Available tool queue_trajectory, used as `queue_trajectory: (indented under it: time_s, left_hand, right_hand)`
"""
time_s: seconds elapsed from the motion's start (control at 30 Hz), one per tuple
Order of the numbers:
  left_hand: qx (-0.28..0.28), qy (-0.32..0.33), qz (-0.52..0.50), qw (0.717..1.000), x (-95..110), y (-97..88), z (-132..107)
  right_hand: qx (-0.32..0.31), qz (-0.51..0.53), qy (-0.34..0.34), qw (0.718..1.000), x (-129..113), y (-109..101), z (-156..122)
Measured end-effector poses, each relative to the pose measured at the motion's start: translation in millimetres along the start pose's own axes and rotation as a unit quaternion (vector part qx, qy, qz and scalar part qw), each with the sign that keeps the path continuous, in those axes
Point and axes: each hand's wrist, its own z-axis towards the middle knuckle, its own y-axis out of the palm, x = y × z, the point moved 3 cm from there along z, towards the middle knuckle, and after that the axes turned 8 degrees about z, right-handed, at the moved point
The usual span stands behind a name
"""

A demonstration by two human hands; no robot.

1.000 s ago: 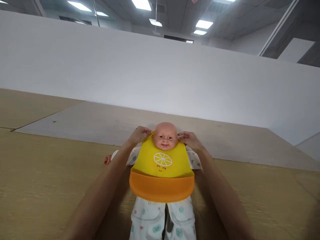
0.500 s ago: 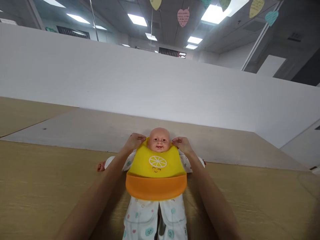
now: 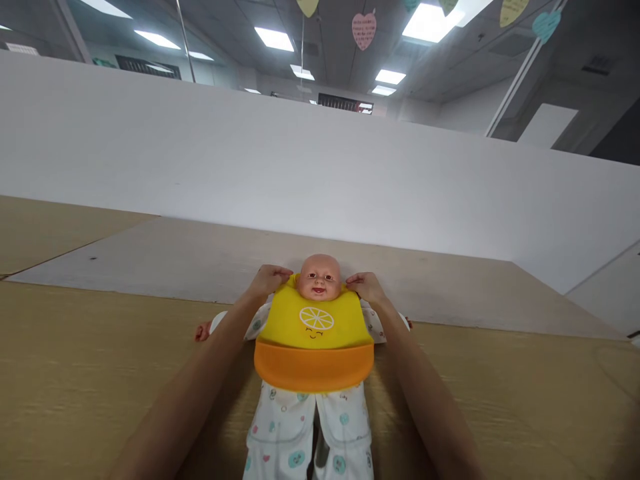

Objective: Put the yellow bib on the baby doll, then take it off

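A doll lies on its back toward the table's far edge, a yellow bib over its chest; the left hand and right hand each pinch the bib's neck strap beside the head

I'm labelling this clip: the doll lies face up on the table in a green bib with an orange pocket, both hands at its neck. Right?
Not quite: the head view shows the bib is yellow, not green. The doll does lie face up on the table, pocket orange, left hand and right hand at its neck.
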Motion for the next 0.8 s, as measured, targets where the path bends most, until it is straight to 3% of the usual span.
queue_trajectory:
  time_s: [0.27, 0.8]
  left_hand:
    - [-0.071, -0.036, -0.098, 0.992, 13, 5.6, -17]
    - [-0.049, -0.049, -0.11, 0.992, 8, 1.6, -16]
  right_hand:
    - [-0.039, 0.025, 0.038, 0.998, -1, 1, -8]
    - [-0.034, 0.018, 0.034, 0.999, 13, -2, -1]
